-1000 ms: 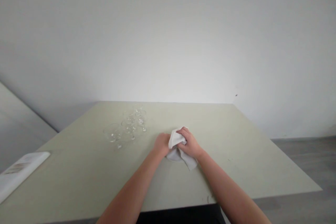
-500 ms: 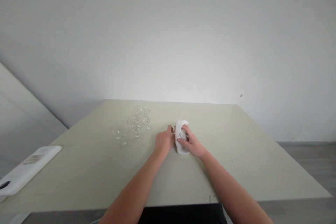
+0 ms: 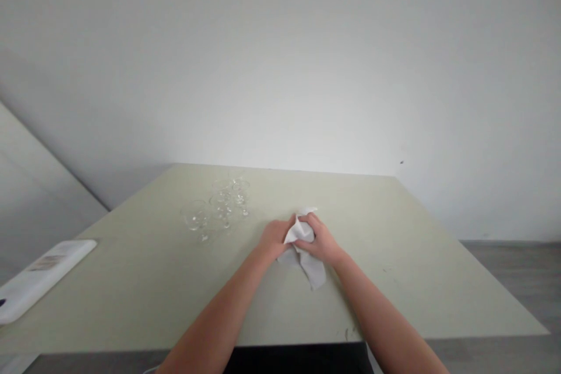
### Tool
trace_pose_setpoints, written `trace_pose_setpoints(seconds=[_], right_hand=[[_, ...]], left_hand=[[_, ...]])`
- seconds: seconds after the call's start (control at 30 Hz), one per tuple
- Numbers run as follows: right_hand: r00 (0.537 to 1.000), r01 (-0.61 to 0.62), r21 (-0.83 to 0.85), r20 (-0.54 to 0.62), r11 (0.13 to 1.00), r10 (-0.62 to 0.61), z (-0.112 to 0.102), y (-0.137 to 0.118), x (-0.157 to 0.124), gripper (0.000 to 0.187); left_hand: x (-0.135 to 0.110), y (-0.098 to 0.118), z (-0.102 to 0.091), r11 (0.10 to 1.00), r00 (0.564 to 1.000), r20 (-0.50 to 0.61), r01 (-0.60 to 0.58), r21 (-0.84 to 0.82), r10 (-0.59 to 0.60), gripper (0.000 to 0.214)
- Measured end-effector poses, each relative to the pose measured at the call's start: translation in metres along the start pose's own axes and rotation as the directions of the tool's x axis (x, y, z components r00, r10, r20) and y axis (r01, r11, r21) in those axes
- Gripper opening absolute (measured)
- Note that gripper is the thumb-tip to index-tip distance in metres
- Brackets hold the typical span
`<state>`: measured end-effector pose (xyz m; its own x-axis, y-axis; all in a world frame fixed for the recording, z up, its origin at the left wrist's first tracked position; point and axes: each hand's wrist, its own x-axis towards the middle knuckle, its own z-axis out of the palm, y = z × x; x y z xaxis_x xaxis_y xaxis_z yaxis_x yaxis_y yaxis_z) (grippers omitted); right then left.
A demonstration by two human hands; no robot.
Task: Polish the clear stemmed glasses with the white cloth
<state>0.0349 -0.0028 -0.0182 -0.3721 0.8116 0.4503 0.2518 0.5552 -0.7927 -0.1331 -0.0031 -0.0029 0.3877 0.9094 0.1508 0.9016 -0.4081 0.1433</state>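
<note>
A crumpled white cloth point(image 3: 302, 231) is between my two hands above the middle of the table, one corner hanging down toward me. My right hand point(image 3: 322, 241) grips it from the right, fingers curled over the top and thumb across the front. From the left, my left hand point(image 3: 277, 236) closes against the cloth, its fingertips hidden behind it. Any glass under the cloth is covered and cannot be made out. To the left stand several clear stemmed glasses point(image 3: 221, 201), with one glass point(image 3: 196, 216) nearer the left side.
The pale table point(image 3: 416, 280) reaches back to a grey-white wall point(image 3: 280, 70). At its left edge lies a white board-like object point(image 3: 48, 277) with a label and a dark oval at its near end. Small dark marks point(image 3: 348, 334) show at the front edge.
The cloth has opened out, with a corner now hanging toward me. My left hand has come against the cloth; the clear glassy shape seen beside it earlier is covered. The view shifted slightly.
</note>
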Motion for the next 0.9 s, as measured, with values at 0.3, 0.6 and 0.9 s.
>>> trace_pose_setpoints(seconds=[0.3,0.6,0.9], right_hand=[[0.868,-0.365,0.507,-0.119,0.781,0.483,0.022,0.009,0.006,0.041],[0.995,-0.012,0.018,-0.103,1.000,0.014,0.017,0.001,0.000,0.046],[0.940,-0.317,0.345,-0.008,0.883,0.340,0.008,0.011,-0.004,0.041]], left_hand=[[0.002,0.013,0.005,0.988,0.991,-0.125,0.059,0.142,-0.041,0.026],[0.003,-0.010,0.000,0.997,0.999,-0.014,0.053,0.053,-0.052,0.031],[-0.002,0.009,0.012,0.985,0.993,-0.113,0.038,0.167,-0.020,0.022]])
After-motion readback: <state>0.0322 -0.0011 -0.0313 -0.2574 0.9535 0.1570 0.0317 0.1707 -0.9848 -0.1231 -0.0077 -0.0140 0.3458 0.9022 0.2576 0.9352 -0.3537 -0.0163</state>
